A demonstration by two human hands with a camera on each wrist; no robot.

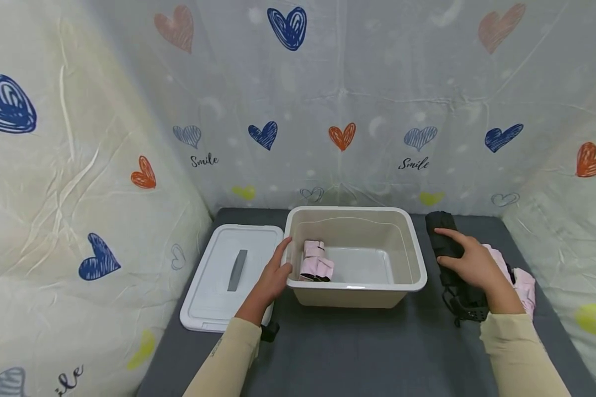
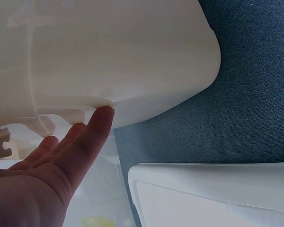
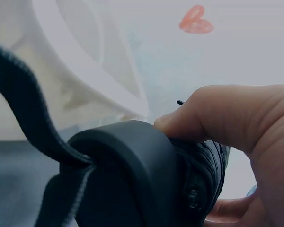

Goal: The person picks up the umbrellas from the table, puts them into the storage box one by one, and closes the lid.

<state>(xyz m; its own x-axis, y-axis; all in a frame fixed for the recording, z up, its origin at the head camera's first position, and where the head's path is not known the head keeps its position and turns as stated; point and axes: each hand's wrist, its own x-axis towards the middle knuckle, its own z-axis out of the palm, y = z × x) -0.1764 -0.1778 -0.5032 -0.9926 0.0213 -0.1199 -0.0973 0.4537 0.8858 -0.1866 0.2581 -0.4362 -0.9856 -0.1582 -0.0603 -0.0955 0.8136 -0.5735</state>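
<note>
A beige storage bin [image 1: 352,298] with a pale rim stands in the middle of the table. Inside it, at the left end, lie two small pink folded cloth-like bundles [image 1: 318,267] with dark edges. My left hand [image 1: 273,278] touches the bin's left side; in the left wrist view its straight fingers [image 2: 92,137] press against the outer wall below the rim. Right of the bin, my right hand [image 1: 469,262] grips a black folded umbrella [image 1: 442,220], thumb on one side and fingers on the other. The right wrist view shows its handle [image 3: 132,156] and wrist strap [image 3: 23,90].
A white lid [image 1: 211,286] with a grey handle [image 1: 237,270] lies left of the bin. Another pink bundle [image 1: 525,286] lies at the right, partly behind my right wrist. The grey tabletop [image 1: 357,353] is enclosed by a heart-patterned curtain [image 1: 377,71].
</note>
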